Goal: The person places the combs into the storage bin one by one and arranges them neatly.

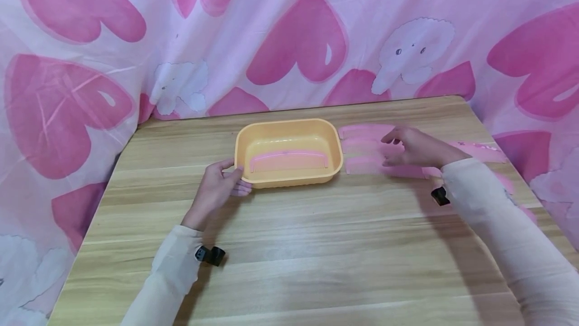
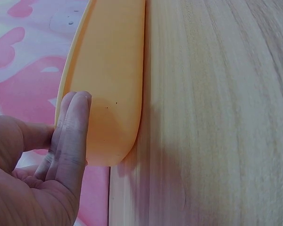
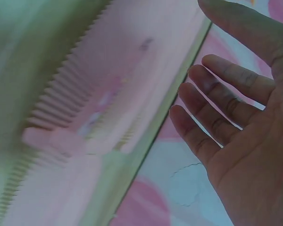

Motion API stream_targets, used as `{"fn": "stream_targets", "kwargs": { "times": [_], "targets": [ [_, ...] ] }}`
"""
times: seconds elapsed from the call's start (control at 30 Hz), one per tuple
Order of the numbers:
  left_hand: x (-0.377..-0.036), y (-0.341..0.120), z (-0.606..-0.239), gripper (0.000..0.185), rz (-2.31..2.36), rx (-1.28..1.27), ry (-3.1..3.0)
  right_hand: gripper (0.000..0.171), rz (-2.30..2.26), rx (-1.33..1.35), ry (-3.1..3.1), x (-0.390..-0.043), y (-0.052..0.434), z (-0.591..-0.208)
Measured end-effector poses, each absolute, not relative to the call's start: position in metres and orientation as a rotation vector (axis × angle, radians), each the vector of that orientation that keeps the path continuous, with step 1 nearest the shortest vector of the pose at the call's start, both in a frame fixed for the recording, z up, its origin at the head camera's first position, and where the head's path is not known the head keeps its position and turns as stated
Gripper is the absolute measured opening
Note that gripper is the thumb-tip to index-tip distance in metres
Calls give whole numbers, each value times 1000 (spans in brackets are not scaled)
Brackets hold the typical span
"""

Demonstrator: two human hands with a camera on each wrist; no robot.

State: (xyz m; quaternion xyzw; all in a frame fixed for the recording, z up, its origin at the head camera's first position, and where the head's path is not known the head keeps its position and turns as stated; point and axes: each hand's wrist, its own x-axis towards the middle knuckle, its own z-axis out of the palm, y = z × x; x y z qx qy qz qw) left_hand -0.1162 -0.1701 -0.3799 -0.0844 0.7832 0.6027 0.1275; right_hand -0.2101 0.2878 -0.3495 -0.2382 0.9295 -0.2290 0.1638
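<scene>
A yellow plastic tray (image 1: 289,182) stands on the wooden table, and one pink comb (image 1: 289,160) lies inside it. My left hand (image 1: 216,185) holds the tray's near left corner, thumb at the rim and fingers along the outer wall. In the left wrist view those fingers (image 2: 74,136) lie against the yellow side. To the tray's right, several pink combs (image 1: 365,166) lie in rows, some overlapping. Over them hovers my right hand (image 1: 416,147), fingers spread and slightly bent, palm empty in the right wrist view. My right arm hides parts of the combs.
More pink combs (image 1: 481,152) lie toward the right edge of the table (image 1: 289,255). Behind and on both sides hangs a pink cloth (image 1: 294,39) with hearts. Dark camera mounts (image 1: 210,255) sit on both wrists.
</scene>
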Motion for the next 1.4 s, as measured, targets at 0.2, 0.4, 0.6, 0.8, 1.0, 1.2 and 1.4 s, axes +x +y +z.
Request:
{"fn": "stream_targets", "kwargs": {
  "times": [0.2,0.4,0.6,0.8,1.0,1.2,1.4],
  "targets": [
    [-115,-170,-380,45,1805,-221,2243,65,-617,-635,2635,-207,300,-365],
    [-116,-169,-379,45,1818,-219,2233,62,-565,-715,2694,-203,311,-375],
    [-115,-169,-380,43,1805,-205,2254,57,-581,-725,2693,-200,316,-376],
    [-115,-170,-380,43,1797,-207,2261,52,-594,-738,2692,-199,318,-379],
    [-116,-169,-379,44,1778,-205,2271,54,-617,-709,2677,-198,318,-381],
    [-116,-169,-379,43,1776,-201,2271,51,-630,-663,2642,-197,318,-380],
    [-116,-170,-379,43,1773,-204,2272,49,-631,-652,2635,-199,319,-383]
  ]
}}
